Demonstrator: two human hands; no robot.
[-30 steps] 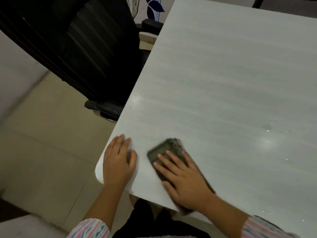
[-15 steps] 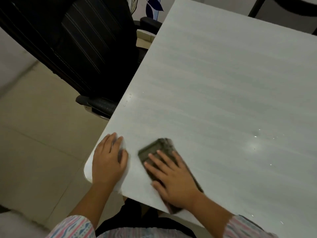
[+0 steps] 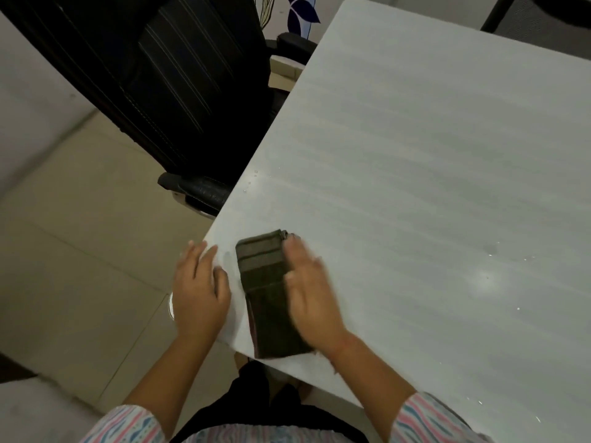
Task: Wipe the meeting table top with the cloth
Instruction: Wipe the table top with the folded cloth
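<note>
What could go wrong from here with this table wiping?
The cloth reaches the near edge of the table, and the right hand covers only its right part, so it might slip free or slide off. The droplets farther right could get missed.

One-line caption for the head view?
Right hand presses folded dark cloth on white table near its corner; left hand rests alongside.

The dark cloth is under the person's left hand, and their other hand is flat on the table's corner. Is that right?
Not quite. The dark cloth is under the right hand, not the left. It is the left hand that lies flat on the corner of the table. The head view shows this.
</note>
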